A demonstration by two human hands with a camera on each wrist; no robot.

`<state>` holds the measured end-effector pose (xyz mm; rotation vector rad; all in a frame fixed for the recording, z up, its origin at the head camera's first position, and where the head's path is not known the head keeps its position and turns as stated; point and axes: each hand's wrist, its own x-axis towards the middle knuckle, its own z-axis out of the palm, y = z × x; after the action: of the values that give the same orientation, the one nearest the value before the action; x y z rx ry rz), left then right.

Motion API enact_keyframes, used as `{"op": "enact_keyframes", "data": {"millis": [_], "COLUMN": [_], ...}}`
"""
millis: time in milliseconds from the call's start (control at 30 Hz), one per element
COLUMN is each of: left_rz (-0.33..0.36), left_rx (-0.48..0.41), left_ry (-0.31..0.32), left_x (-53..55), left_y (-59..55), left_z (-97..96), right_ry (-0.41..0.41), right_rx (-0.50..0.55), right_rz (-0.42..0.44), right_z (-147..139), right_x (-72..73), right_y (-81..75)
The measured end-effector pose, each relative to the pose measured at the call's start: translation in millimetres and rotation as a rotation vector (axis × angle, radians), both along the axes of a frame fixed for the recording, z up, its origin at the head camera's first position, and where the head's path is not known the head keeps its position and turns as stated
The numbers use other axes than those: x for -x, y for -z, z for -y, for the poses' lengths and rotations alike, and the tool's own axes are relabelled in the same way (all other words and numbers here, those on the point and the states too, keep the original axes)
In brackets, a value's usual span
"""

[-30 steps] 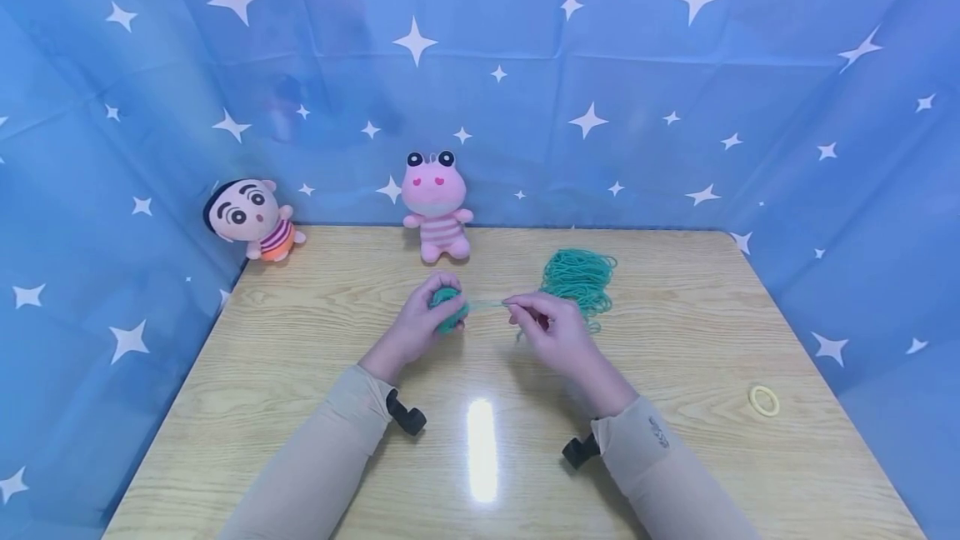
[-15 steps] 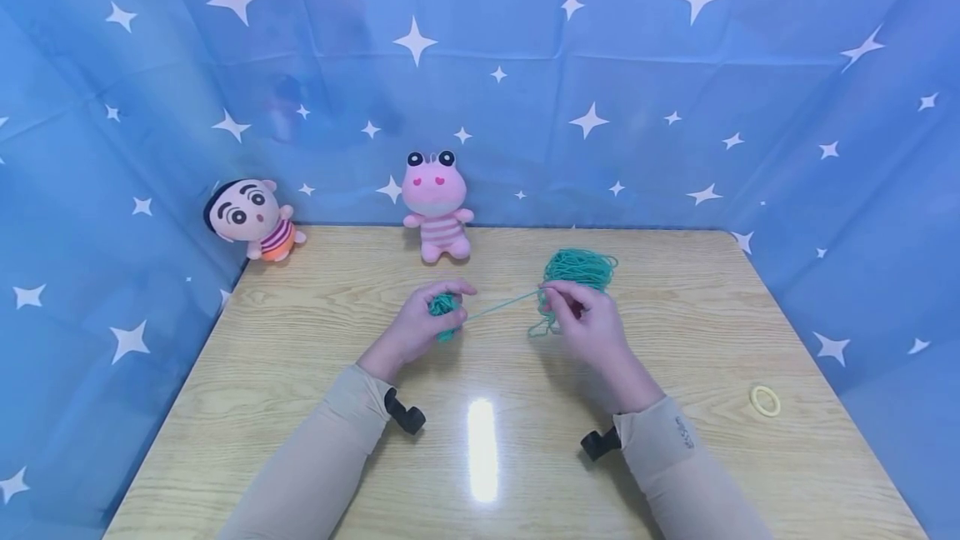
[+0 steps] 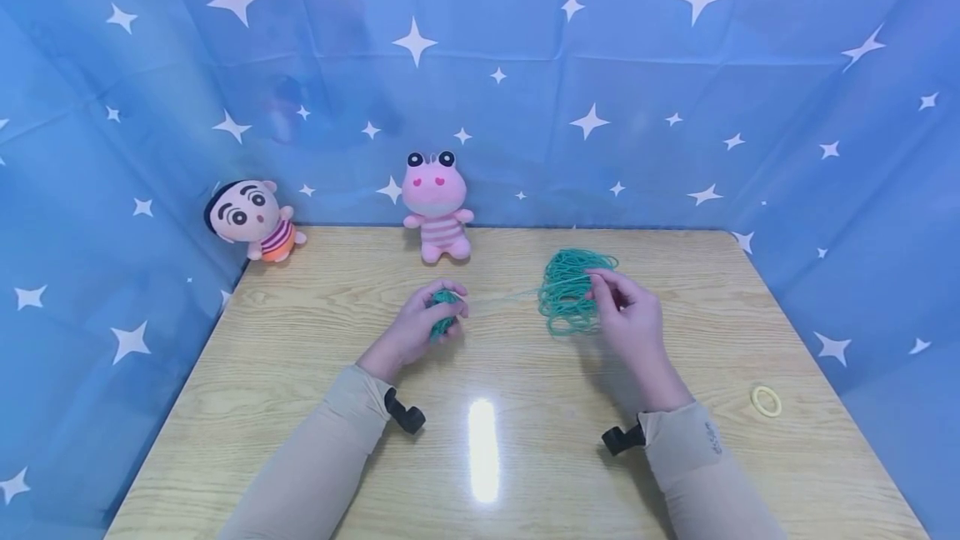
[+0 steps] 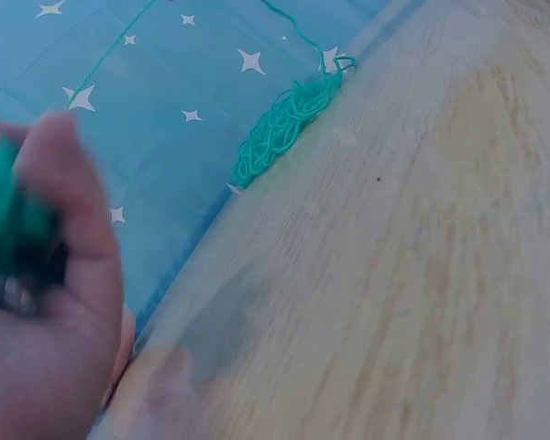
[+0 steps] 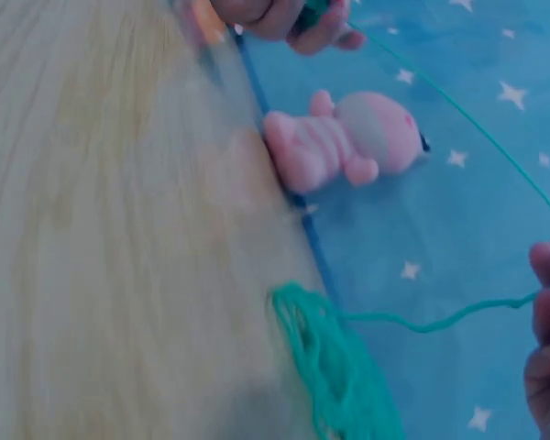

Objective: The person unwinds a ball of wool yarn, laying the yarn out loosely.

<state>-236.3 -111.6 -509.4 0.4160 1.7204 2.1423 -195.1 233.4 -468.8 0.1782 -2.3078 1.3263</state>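
Note:
My left hand [image 3: 420, 319] grips a small wound ball of green yarn [image 3: 444, 312], its fingers and thumb curled round it. From this ball a yarn strand [image 5: 467, 115] runs taut across to my right hand [image 3: 628, 315], which pinches it between thumb and fingertips. Below the right fingertips a loose pile of green yarn [image 3: 566, 298] lies in loops on the table. In the right wrist view a slack length of yarn [image 5: 431, 325] rises from that pile to the pinching fingers. Part of the ball is hidden behind the left thumb and fingers.
A pink plush toy [image 3: 438, 211] sits at the table's back edge, and a black-haired plush doll [image 3: 255, 219] leans at the back left corner. On the right of the wooden table [image 3: 360, 473] lies a pale yellow ring [image 3: 765, 400]. A starry blue curtain [image 3: 495, 140] surrounds the table.
My right hand has moved right, away from the left hand, drawing the strand out longer and uncovering more of the pile. The left hand stays in place, turning the ball slightly.

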Motion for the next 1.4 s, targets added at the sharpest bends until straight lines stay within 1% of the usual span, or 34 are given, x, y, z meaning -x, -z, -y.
{"op": "enact_keyframes", "data": {"millis": [100, 167, 233, 300, 367, 467, 533, 567, 667, 733, 800, 900, 967, 1033, 1100, 1133, 1167, 1200, 1233, 1267, 1333, 1400], "left_rz": [-0.009, -0.034, -0.053, -0.065, -0.076, -0.087, -0.090, -0.085, -0.075, -0.063, -0.052, -0.039, -0.038, -0.047, -0.058, -0.070, -0.081, -0.093, -0.110, -0.126, -0.161, -0.195], "left_rx": [0.009, 0.023, 0.019, -0.028, -0.106, -0.225, -0.260, -0.266, -0.244, -0.233, -0.232, -0.247, -0.246, -0.239, -0.233, -0.227, -0.223, -0.214, -0.198, -0.179, -0.127, -0.077], "left_ry": [-0.144, -0.235, -0.312, -0.358, -0.374, -0.358, -0.350, -0.351, -0.371, -0.354, -0.305, -0.194, -0.135, -0.096, -0.071, -0.061, -0.053, -0.046, -0.039, -0.032, -0.021, -0.004], "left_x": [1.7, 2.3, 2.8, 2.8, 2.4, 1.3, 0.8, 0.9, 2.2, 2.8, 3.3, 2.0, 0.9, -0.7, -1.8, -2.2, -2.6, -2.9, -3.3, -3.8, -5.2, -6.2], "left_y": [1.2, 1.3, 1.3, 1.0, 0.4, -0.9, -1.7, -2.0, -2.0, -2.4, -2.3, -3.5, -4.0, -4.8, -5.0, -5.2, -5.0, -4.7, -4.5, -4.5, -4.5, -4.3], "left_z": [-1.3, -2.0, -2.6, -2.7, -2.5, -1.5, -1.1, -1.1, -0.9, -1.3, -1.8, -2.5, -2.8, -3.0, -3.4, -3.6, -3.7, -3.5, -3.5, -3.4, -3.3, -3.2], "right_ry": [0.024, 0.031, 0.036, 0.039, 0.040, 0.038, 0.044, 0.046, 0.037, 0.014, -0.009, -0.036, -0.025, 0.000, 0.016, 0.006, -0.020, -0.065, -0.122, -0.184, -0.310, -0.392], "right_rx": [-0.018, -0.029, -0.062, -0.107, -0.166, -0.257, -0.304, -0.321, -0.391, -0.445, -0.500, -0.571, -0.606, -0.618, -0.598, -0.566, -0.525, -0.479, -0.430, -0.379, -0.276, -0.220], "right_rz": [0.037, 0.065, 0.107, 0.157, 0.218, 0.306, 0.351, 0.369, 0.427, 0.460, 0.479, 0.489, 0.499, 0.458, 0.384, 0.341, 0.293, 0.254, 0.235, 0.239, 0.277, 0.325], "right_z": [-13, -22, -31, -40, -47, -57, -60, -62, -62, -60, -55, -46, -36, -23, -6, 5, 16, 28, 40, 52, 76, 96], "right_x": [-2.9, -3.7, -4.2, -4.0, -4.5, -4.6, -4.6, -4.3, -3.7, -3.4, -3.6, -3.2, -4.3, -5.9, -7.2, -7.8, -7.5, -6.8, -5.6, -4.5, -1.8, 0.9], "right_y": [4.9, 8.9, 12.8, 16.9, 20.1, 24.0, 25.6, 26.3, 27.9, 28.7, 28.4, 25.6, 21.0, 15.6, 10.8, 8.6, 7.4, 6.8, 7.1, 7.3, 8.4, 11.9]}}
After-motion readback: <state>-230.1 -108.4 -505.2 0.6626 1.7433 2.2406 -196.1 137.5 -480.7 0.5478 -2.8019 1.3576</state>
